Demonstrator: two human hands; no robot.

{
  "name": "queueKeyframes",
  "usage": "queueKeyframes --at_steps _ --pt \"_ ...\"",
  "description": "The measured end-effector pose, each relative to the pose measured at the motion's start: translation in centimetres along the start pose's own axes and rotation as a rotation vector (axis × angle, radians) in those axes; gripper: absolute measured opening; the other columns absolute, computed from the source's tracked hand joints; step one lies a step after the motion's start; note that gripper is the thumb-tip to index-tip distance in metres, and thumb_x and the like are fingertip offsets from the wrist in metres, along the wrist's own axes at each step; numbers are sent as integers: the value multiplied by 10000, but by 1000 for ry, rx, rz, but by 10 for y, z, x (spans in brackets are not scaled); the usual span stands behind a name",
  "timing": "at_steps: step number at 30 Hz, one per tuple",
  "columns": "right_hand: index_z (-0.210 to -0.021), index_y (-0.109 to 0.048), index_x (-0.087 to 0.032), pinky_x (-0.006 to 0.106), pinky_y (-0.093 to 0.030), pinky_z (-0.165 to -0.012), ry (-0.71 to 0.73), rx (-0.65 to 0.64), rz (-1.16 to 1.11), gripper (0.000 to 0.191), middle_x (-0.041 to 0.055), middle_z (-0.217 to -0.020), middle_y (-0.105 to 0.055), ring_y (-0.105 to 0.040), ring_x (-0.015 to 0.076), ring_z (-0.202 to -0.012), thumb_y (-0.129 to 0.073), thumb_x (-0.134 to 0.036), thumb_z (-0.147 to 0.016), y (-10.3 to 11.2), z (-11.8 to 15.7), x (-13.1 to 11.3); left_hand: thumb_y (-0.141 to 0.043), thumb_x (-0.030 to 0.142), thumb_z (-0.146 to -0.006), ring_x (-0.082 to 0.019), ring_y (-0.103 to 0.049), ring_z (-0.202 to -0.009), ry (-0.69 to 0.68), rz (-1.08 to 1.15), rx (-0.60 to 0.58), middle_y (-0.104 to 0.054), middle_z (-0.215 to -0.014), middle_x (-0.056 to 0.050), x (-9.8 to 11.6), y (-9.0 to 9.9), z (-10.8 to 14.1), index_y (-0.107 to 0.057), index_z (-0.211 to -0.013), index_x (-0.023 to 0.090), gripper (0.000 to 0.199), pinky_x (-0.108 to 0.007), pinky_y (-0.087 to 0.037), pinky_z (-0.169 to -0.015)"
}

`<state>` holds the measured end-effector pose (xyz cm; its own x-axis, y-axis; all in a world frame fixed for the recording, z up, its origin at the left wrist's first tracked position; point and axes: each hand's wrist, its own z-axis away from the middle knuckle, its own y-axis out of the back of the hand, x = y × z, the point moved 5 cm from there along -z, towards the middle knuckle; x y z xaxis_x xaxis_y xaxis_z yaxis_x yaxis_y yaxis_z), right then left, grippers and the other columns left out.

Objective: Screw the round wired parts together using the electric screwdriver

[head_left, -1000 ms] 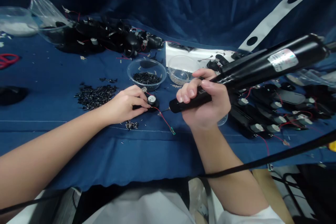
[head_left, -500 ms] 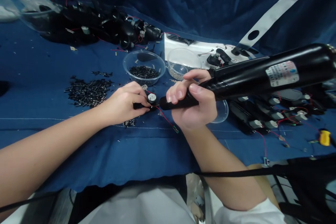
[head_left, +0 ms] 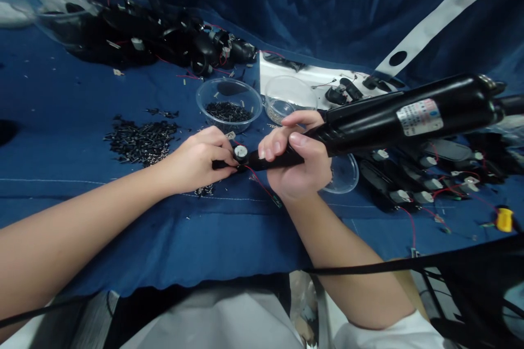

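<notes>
My right hand [head_left: 298, 155] is wrapped round a black electric screwdriver [head_left: 368, 122] with a white label, held nearly level and tilted up to the right. Its nose meets a small black part with a round white-topped motor [head_left: 240, 154] on it. The fingers of my left hand [head_left: 207, 157] pinch the black part from the left and cover much of it. A red wire [head_left: 260, 181] trails from the part to a small green circuit board [head_left: 277, 202]. The screwdriver's tip and the contact point are hidden.
Left of the middle lies a heap of small black pieces [head_left: 139, 139]. Clear bowls [head_left: 200, 101] with small parts stand behind my hands. Black housings with motors and red wires [head_left: 393, 180] lie at right, more black housings [head_left: 164, 38] at the back left. A yellow-handled tool [head_left: 504, 219] lies far right.
The screwdriver's rear end has swung left and slightly down, and its nose now meets the black part. My left hand keeps its pinch. The whole view has shifted slightly.
</notes>
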<state>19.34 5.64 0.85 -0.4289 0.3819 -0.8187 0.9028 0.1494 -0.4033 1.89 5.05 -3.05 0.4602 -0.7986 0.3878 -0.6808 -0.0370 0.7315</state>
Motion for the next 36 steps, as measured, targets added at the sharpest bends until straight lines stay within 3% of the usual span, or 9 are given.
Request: queueKeyframes --at_steps 6,10,12,15,17,21,26,31,36 --pt "-879 -628 -259 304 -466 -496 18 -33 -75 96 -68 -557 -528 -520 118 -451 -670 -298 -803 -1 0 3 -766 243 -944 -216 -684 -954 -1 -9 -5 -765 -941 -30 2 1 -1 -814 -909 227 61 -355 -586 -862" --pt "-944 -613 -284 298 -495 -527 3 -105 -41 157 -81 -578 -523 -540 120 -477 -725 -380 -891 -5 -1 4 -752 239 -953 -212 -677 -939 -11 -14 4 -760 -914 -30 4 0 -2 -810 -888 220 89 -349 -587 -846" --pt "-1040 -588 -321 303 -510 -544 -7 -137 0 303 -92 -585 -524 -554 133 -488 -757 -533 -903 -8 -2 4 -753 233 -952 -205 -666 -913 -22 -24 14 -757 -901 -29 5 -1 -2 -806 -871 216 98 -340 -583 -823" --pt "-1213 -527 -366 323 -519 -539 10 -124 55 659 -89 -627 -560 -568 152 -481 -706 -839 -789 -11 -3 5 -765 222 -945 -197 -657 -887 -48 -42 31 -752 -900 -30 5 -1 -2 -798 -849 211 102 -322 -575 -793" --pt "-1291 -499 -373 334 -521 -526 43 -119 45 785 -73 -682 -604 -583 158 -479 -694 -894 -738 -13 -4 5 -766 214 -943 -194 -655 -879 -67 -43 35 -753 -900 -32 5 0 -1 -798 -845 211 103 -317 -573 -787" --pt "-1297 -495 -365 337 -530 -522 79 -103 29 691 -71 -716 -616 -594 156 -478 -724 -801 -812 -17 -7 7 -747 207 -947 -192 -657 -887 -48 -20 -4 -763 -913 -33 4 1 -1 -819 -892 217 91 -319 -578 -805" --pt "-1296 -517 -337 317 -533 -534 -34 -178 137 759 -84 -674 -566 -559 129 -469 -676 -871 -780 -27 -15 14 -710 212 -941 -190 -659 -842 57 -45 10 -746 -875 -26 4 1 -1 -812 -876 217 121 -324 -573 -787" --pt "-1228 -534 -332 286 -496 -479 -52 -189 109 718 -101 -653 -530 -531 112 -443 -630 -892 -789 -29 -21 16 -731 216 -941 -188 -665 -802 51 -60 77 -718 -825 -17 7 -1 1 -799 -860 204 107 -327 -565 -765" --pt "-1157 -538 -312 286 -503 -485 -25 -234 79 671 -99 -649 -557 -543 110 -445 -666 -862 -794 -31 -17 13 -724 230 -961 -182 -710 -856 22 21 35 -764 -923 -18 3 7 1 -808 -930 212 92 -313 -592 -814"
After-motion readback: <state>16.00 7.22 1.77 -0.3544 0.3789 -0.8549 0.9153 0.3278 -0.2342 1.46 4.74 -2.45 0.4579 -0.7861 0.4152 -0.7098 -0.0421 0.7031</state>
